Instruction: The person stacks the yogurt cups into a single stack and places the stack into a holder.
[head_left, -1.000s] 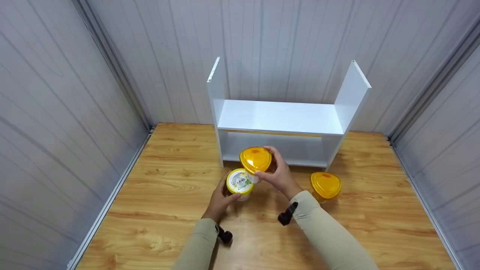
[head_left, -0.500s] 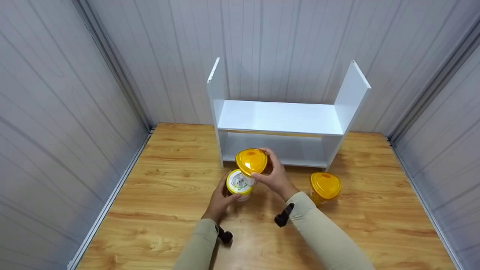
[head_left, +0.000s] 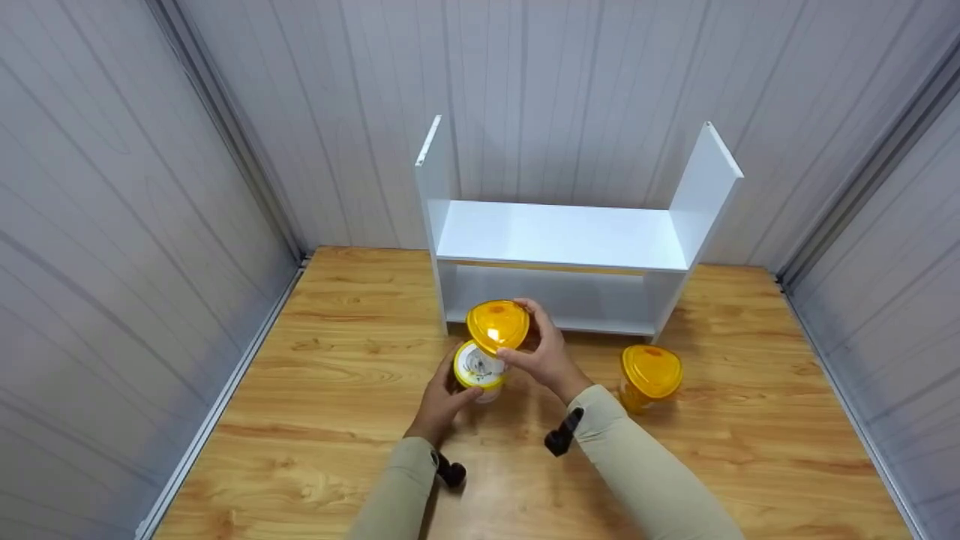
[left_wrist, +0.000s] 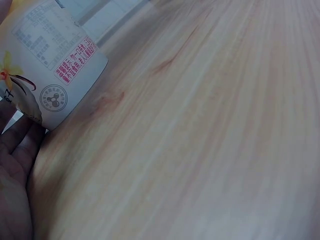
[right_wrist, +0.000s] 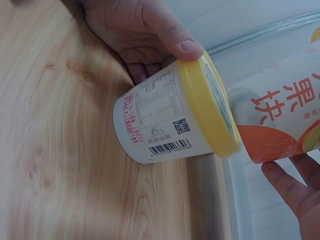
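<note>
Near the front of the shelf's left half, well in from the worktop's left and right edges, a small jar with a glossy, see-through orange lid of rounded-triangle shape [head_left: 497, 328] is held up by the right hand [head_left: 547, 354], thumb and fingers curled round it. Its smooth label is white and orange with red characters. Directly under and beside it, a white, tapering round tub with a yellow-rimmed lid [right_wrist: 155, 112] appears to stand on the worktop, the left hand [head_left: 437, 405] gripping its side, thumb at the rim. Whether jar and tub touch, I cannot tell.

The step in hand looks like bringing the jar over the tub's flat, printed lid; setting it down there would call for a level base, centred inside the rim, and a steady left hold.

Further out, a second orange-lidded jar [head_left: 651, 373] stands toward the worktop's right edge. A smooth white board shelf [head_left: 562, 234] stands near the rear edge of the wood-grain worktop [head_left: 360, 322], before pale, ridged wall panels [head_left: 360, 112].
</note>
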